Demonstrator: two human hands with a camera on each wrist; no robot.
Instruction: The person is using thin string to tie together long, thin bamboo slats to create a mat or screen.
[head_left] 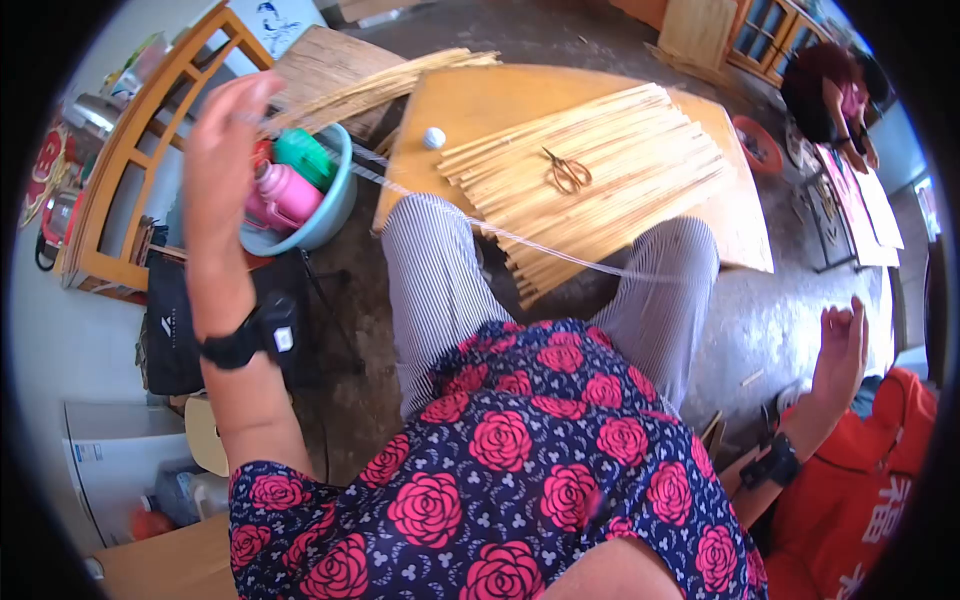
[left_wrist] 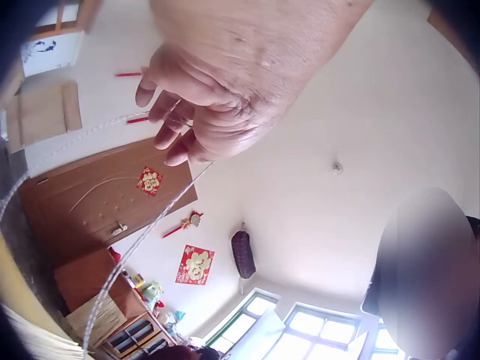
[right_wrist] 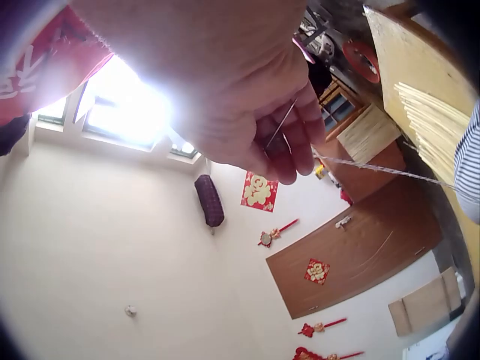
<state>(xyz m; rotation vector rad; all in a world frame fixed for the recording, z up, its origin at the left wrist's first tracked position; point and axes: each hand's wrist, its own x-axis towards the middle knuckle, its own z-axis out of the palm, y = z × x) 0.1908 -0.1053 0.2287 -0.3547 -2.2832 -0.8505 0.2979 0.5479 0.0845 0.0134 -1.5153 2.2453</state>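
My left hand is raised at the left, over the blue basin; its fingers curl round a white twisted string, which hangs down from it in a loop in the left wrist view. Low on the right side, my right hand is held out beside the body. A thin metal needle lies across its curled fingers, and string runs away from the fingertips. Between the two hands the string sags across both knees. Split straw-coloured strips lie side by side on the wooden board, with scissors on top.
The wooden board stands in front of the knees, carrying a small white ball of thread. At the left, a blue basin holds a pink bottle. A red garment lies at right. Another person is at the far right.
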